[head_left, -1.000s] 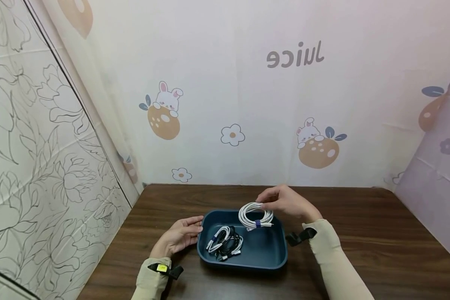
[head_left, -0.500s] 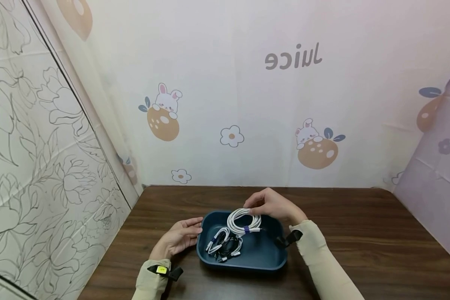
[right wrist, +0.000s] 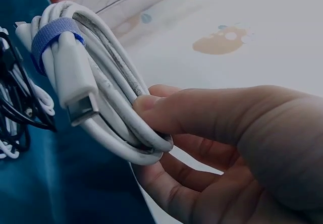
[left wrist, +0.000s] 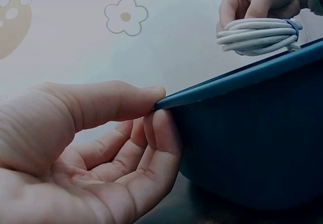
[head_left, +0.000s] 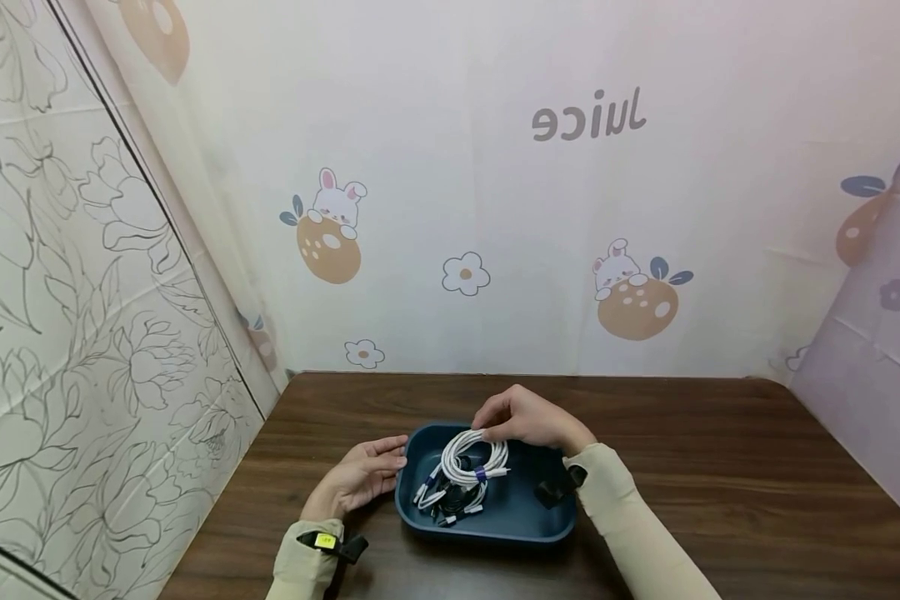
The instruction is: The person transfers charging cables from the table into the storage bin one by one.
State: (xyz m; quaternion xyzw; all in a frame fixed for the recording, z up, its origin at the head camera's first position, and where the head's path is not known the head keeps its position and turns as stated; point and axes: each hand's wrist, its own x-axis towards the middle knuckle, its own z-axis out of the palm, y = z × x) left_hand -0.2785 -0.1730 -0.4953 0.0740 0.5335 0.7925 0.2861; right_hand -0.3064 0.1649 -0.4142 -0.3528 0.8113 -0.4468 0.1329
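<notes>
My right hand (head_left: 532, 418) pinches a coiled white cable (right wrist: 108, 82) between thumb and fingers. A blue-purple strap (right wrist: 55, 35) binds the coil, and a metal plug end shows beside it. The coil hangs over the left part of a dark blue bin (head_left: 525, 508), above smaller black and white cables (right wrist: 17, 103) lying inside. From the head view the coil partly covers those cables. At the bin's left end my left hand (head_left: 363, 475) pinches the rim, with thumb on top and fingers beneath, plain in the left wrist view.
The bin stands on a dark brown wooden table (head_left: 690, 467). Behind the table hangs a pale printed curtain (head_left: 525, 192), and a floral-patterned panel (head_left: 105, 333) rises on the left. Black straps circle both wrists.
My right hand has carried the white cable coil leftward and slightly down, from over the bin's right half to above the smaller cables. The left hand stays on the rim.
</notes>
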